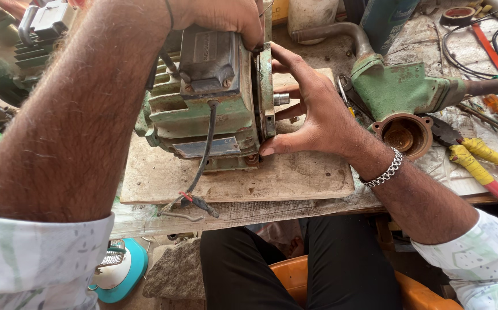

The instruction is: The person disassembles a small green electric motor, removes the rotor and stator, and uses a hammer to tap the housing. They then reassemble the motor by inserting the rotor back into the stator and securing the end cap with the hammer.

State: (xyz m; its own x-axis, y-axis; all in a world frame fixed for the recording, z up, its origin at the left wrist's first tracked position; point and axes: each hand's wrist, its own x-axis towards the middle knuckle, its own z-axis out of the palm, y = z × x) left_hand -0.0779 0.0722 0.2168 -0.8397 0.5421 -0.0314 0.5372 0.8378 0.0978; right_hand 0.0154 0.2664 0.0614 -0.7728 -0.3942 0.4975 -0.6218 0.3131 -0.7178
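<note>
Your left hand (226,20), partly cut off by the frame's top edge, clamps the green motor (209,103) on the wooden board (295,178), while your right hand (312,109), fingers spread wide, presses its end plate (266,92), half hiding the shaft (281,99).

Left hand (226,17) cut off by top edge; motor (209,109) partly hidden behind forearm.

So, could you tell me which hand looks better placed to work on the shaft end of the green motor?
Probably the right hand: its fingers already spread around the end plate beside the shaft stub of the green motor. The left hand grips the motor's top, seemingly steadying it.
</note>
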